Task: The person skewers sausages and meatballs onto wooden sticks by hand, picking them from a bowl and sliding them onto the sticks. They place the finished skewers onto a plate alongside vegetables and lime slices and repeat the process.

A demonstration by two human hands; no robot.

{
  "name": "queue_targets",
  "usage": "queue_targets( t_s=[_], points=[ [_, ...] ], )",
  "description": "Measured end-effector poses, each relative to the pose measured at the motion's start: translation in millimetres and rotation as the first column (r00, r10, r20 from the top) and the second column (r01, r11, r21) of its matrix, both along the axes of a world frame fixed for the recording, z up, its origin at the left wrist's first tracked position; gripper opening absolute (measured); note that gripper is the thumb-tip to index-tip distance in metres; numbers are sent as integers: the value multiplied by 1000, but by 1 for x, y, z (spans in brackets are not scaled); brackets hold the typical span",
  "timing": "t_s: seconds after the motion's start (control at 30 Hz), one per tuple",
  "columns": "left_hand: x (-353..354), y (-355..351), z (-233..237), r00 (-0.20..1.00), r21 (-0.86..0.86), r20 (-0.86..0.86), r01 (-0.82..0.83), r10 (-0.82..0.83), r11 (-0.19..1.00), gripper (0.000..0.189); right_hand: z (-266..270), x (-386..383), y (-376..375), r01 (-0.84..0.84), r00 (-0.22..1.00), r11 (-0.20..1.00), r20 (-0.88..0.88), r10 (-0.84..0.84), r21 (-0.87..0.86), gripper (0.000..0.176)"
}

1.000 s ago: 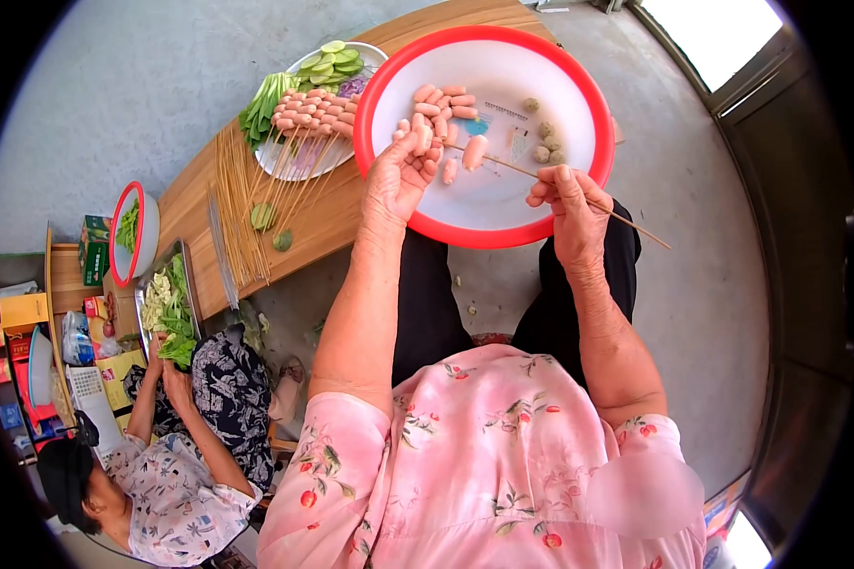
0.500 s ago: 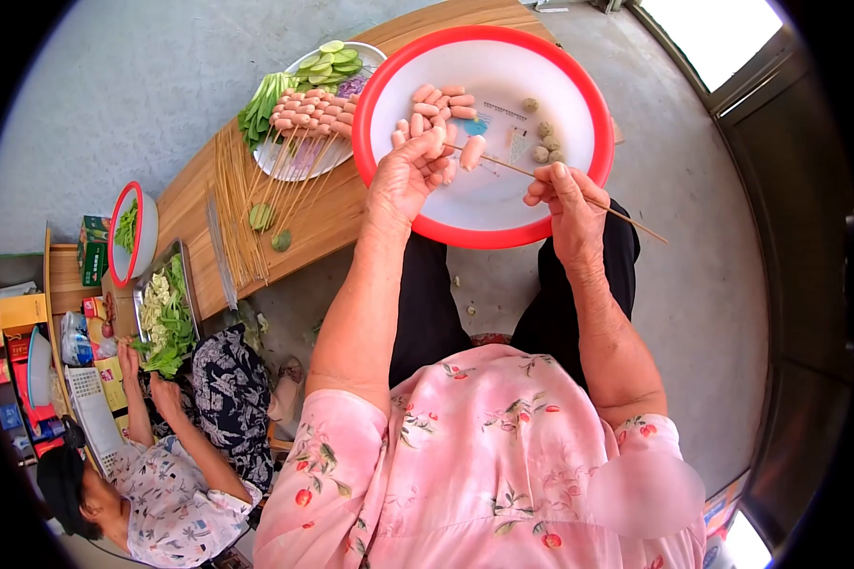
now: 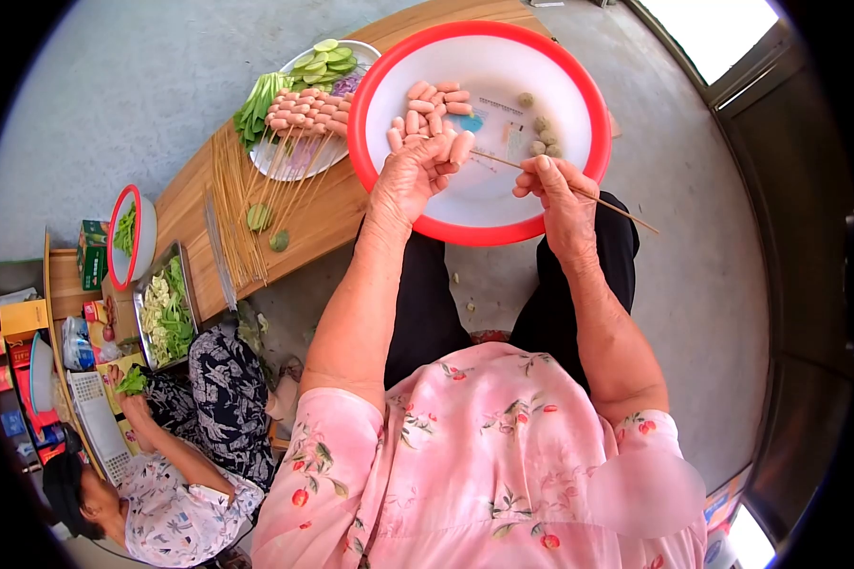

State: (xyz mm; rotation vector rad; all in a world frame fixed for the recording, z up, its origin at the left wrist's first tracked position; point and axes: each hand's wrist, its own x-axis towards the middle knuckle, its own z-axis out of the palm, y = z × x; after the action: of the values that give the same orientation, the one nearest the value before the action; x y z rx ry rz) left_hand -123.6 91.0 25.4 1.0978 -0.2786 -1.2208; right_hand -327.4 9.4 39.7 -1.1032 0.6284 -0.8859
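Over the white basin with a red rim, my left hand is closed round small pink sausages at one end of a bamboo skewer. One sausage shows at its fingertips, threaded on the stick; the others in the grip are partly hidden. My right hand pinches the same skewer further along, and its bare end sticks out to the right. Inside the basin lie a pile of loose sausages and several greyish balls.
Left of the basin, a plate holds finished sausage skewers, cucumber slices and greens. Bare skewers lie on the wooden table. A co-worker sits lower left near a tray of cut vegetables.
The sausage on the skewer now sits against my left fingers, and my right hand is slightly further left. The co-worker's hands have moved from the tray toward their lap, holding greens.
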Motion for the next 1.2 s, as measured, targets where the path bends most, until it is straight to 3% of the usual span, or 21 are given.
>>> queue_targets(
  t_s=[0.17,0.23,0.27,0.3,0.33,0.37,0.4,0.47,0.53,0.6,0.63,0.7,0.73,0.8,0.83,0.93,1.0,1.03,1.1,1.13,1.2],
  points=[
    [-9,3,18,987,107,79,-145,137,984,28,-1,-3,1,125,991,992,47,-124,-22,28],
    [4,1,0,933,135,353,-122,67,983,24,-2,-3,1,162,984,987,76,-160,-17,28],
    [10,-6,-11,934,137,351,-121,66,983,24,-2,-3,1,197,975,980,109,-195,-15,27],
    [17,-13,-19,622,148,782,-113,-46,982,21,-2,-3,2,197,975,980,109,-195,-13,27],
    [21,-18,-27,125,162,981,-112,-147,980,20,-1,-2,3,192,977,981,94,-190,-18,27],
    [11,-22,-21,-59,260,960,-164,-273,951,36,-1,-2,3,189,979,982,80,-187,-23,27],
    [11,-25,-25,-61,260,960,-159,-273,952,36,-1,-2,3,194,978,981,80,-192,-23,27],
    [10,-32,-38,-399,250,877,-95,-267,964,43,-2,-3,2,184,979,983,94,-181,-19,27],
    [10,-40,-48,-420,257,863,-113,-280,960,48,-2,-4,1,186,979,983,93,-184,-13,27],
    [7,-46,-45,-245,90,964,-66,-103,994,42,-2,-5,0,184,979,983,94,-183,-5,26],
    [6,-46,-50,-246,90,964,-65,-104,994,42,-2,-4,0,177,980,984,96,-175,-10,26],
    [6,-42,-67,-478,78,870,-108,-120,991,34,-3,-3,0,169,981,985,101,-167,-15,26],
    [5,-38,-73,-480,77,869,-106,-119,991,34,-3,-3,-1,170,981,985,97,-168,-9,25],
    [1,-30,-77,-739,108,658,-96,-144,989,30,-3,-3,-2,173,980,985,95,-172,-4,25],
    [3,-28,-77,-750,125,643,-98,-156,987,29,-4,-3,-2,172,980,985,102,-171,0,25],
    [4,-32,-57,-444,298,843,-82,-302,951,24,0,-3,0,179,978,984,106,-180,16,26],
    [9,-38,-35,54,433,900,-8,-432,901,21,0,-3,-1,191,976,981,103,-193,29,26],
    [10,-37,-25,348,489,813,29,-467,872,19,-1,-4,-2,195,973,980,117,-199,46,27],
    [11,-27,2,718,527,550,98,-426,844,16,-2,-6,-3,196,970,979,132,-203,63,27],
    [15,-22,4,717,525,554,93,-423,846,16,-3,-6,-3,196,969,978,142,-204,73,27],
    [16,-9,9,972,164,233,-16,-23,986,10,-4,-7,-3,190,967,978,155,-201,82,27]
  ],
)
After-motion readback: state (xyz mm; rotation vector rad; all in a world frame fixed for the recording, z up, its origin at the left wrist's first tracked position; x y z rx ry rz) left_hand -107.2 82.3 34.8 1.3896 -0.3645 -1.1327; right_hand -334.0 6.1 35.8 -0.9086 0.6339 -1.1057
